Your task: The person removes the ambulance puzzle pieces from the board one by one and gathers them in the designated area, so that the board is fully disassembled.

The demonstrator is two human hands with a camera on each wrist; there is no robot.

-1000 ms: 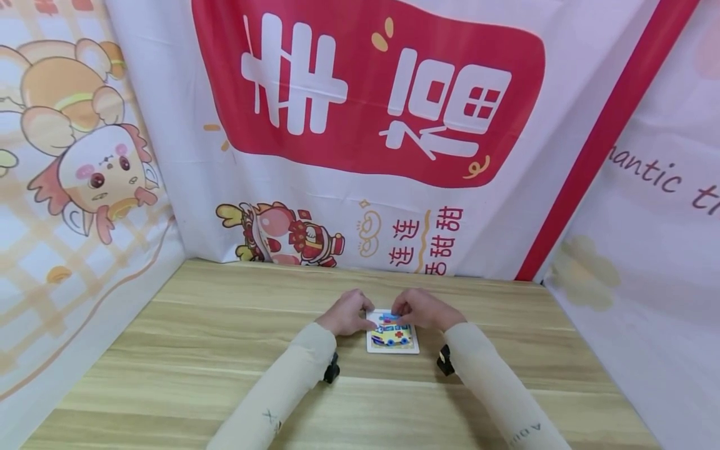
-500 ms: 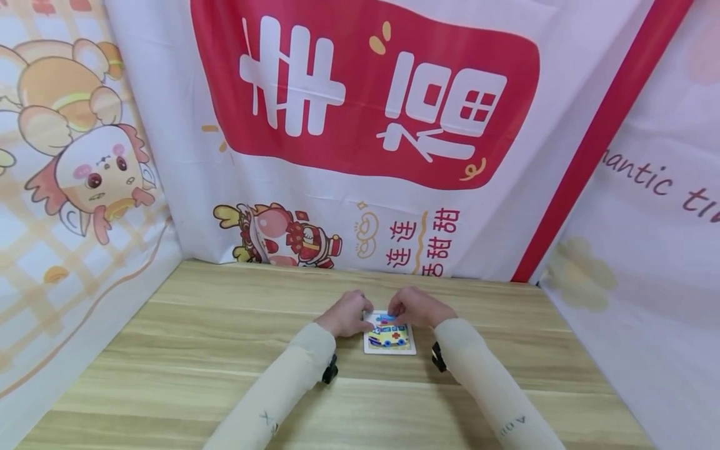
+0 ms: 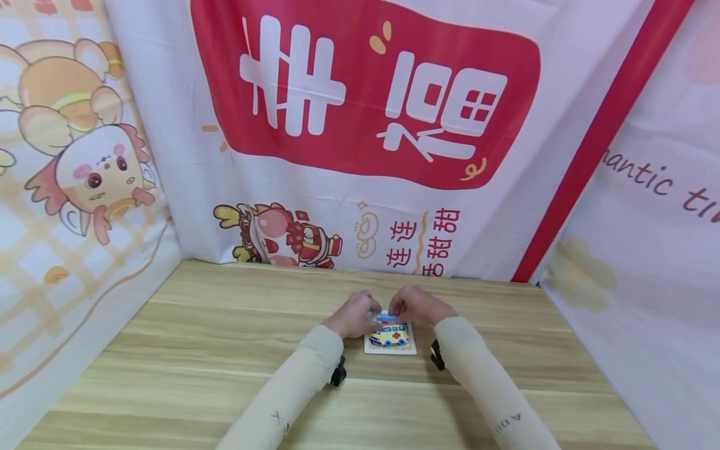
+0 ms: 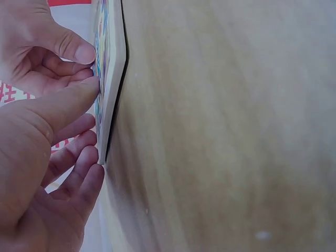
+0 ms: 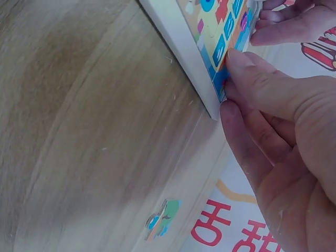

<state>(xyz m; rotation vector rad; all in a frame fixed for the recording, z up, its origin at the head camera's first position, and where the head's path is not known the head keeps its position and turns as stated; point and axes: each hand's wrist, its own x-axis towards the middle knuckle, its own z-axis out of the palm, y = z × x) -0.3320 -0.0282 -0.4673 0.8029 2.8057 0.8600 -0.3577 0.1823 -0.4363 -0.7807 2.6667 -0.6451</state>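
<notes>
A small jigsaw puzzle [image 3: 390, 340] with a yellow ambulance picture lies flat in a white-rimmed tray on the table. At its far left corner is my left hand [image 3: 356, 314], thumb on the picture and curled fingers along the tray's edge in the left wrist view. My right hand [image 3: 420, 306] is at the far right corner; in the right wrist view its thumb [image 5: 257, 79] presses the blue part of the picture, with the index finger at the edge. What lies under the fingertips is hidden. A loose puzzle piece [image 5: 163, 219] lies beyond the right hand.
The wooden table [image 3: 236, 375] extends around the puzzle. A printed cloth [image 3: 360, 156] hangs behind it, with more cloth at both sides. Each wrist carries a small black camera, such as the left wrist camera [image 3: 339, 372].
My left hand has shifted slightly to the right, farther over the puzzle's far left corner. The right hand has stayed nearly in place at the other corner.
</notes>
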